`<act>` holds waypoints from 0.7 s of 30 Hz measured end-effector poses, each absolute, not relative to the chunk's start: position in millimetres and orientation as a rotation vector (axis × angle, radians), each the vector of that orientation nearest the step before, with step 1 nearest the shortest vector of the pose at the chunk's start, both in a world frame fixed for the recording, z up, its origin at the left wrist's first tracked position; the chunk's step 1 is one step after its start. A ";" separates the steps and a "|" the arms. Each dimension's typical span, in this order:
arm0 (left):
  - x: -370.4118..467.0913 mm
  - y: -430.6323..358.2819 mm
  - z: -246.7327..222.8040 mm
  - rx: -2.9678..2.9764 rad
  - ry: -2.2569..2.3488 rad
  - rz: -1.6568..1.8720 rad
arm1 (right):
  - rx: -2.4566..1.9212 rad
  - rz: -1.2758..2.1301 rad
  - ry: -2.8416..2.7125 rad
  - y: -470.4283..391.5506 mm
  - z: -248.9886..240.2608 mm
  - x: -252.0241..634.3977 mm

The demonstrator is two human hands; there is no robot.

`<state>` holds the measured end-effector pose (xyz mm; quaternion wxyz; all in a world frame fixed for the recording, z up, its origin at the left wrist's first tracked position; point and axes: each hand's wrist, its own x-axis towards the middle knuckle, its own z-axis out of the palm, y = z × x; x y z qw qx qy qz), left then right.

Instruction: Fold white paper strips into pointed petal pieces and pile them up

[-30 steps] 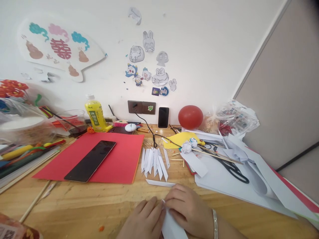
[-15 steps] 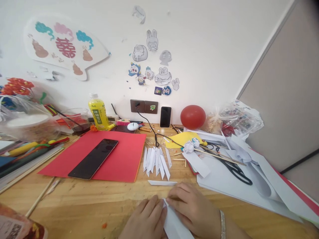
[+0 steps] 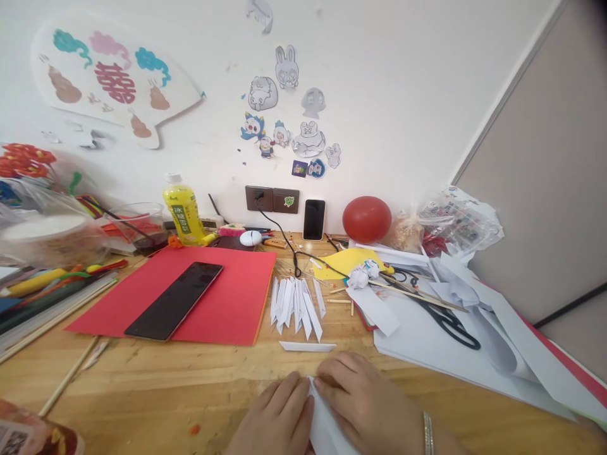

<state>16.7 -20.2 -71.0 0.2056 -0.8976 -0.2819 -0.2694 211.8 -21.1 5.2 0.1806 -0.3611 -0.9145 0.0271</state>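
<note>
A partly folded sheet of white paper (image 3: 327, 424) lies on the wooden table at the front, its narrow tip pointing away from me. My left hand (image 3: 279, 417) grips the paper's left edge with its fingers closed together. On the other side my right hand (image 3: 358, 401) pinches the paper near the tip and covers its right edge; a bracelet is on that wrist. Just beyond my hands lies a single folded paper strip (image 3: 307, 347). Behind that sit several more folded white strips (image 3: 296, 306) in a row.
To the left a black phone (image 3: 175, 302) rests on red paper (image 3: 237, 278). White sheets (image 3: 427, 354) and black-handled scissors (image 3: 453, 325) lie at the right. Along the wall stand a yellow bottle (image 3: 183, 212), another phone (image 3: 313, 220) and a red balloon (image 3: 367, 219).
The view has shifted slightly, so the scene sits a little further left. Both hands stay on the folded paper, with hardly any movement.
</note>
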 end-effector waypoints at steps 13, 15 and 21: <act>11.3 -19.4 -51.9 -2.542 -0.739 -0.620 | -1.092 0.037 -2.507 -23.9 3.2 210.7; 10.4 -21.3 -41.4 -2.577 -0.770 -0.540 | -1.147 0.020 -2.493 -25.3 5.8 212.7; 6.5 -19.3 -22.3 -2.625 -0.689 -0.402 | -1.206 0.163 -2.547 -25.9 19.6 225.8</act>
